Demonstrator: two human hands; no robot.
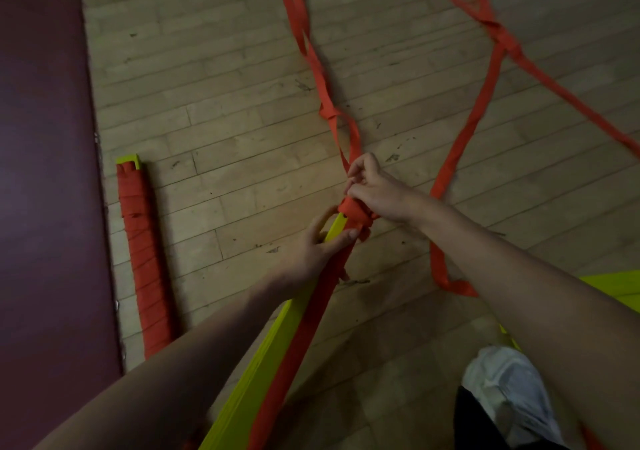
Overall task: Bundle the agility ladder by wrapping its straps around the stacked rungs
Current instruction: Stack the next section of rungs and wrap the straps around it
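Note:
A stack of yellow rungs (pixel 273 342) slants up from the lower left toward the middle of the view. My left hand (pixel 313 245) grips the stack near its far end, thumb over the top. Orange strap (pixel 356 217) is wound a few turns around that far end. My right hand (pixel 370 186) pinches the strap just above the wraps. From there the loose orange strap (pixel 311 54) trails away across the floor. A second strap length (pixel 464 144) runs on the right and loops down by my right forearm.
A finished bundle (pixel 145 259), yellow rungs wrapped in orange strap, lies on the wooden floor (pixel 225 103) beside a dark red mat (pixel 45 172) at the left. My white shoe (pixel 509 390) is at the lower right, with more yellow material (pixel 616 286) at the right edge.

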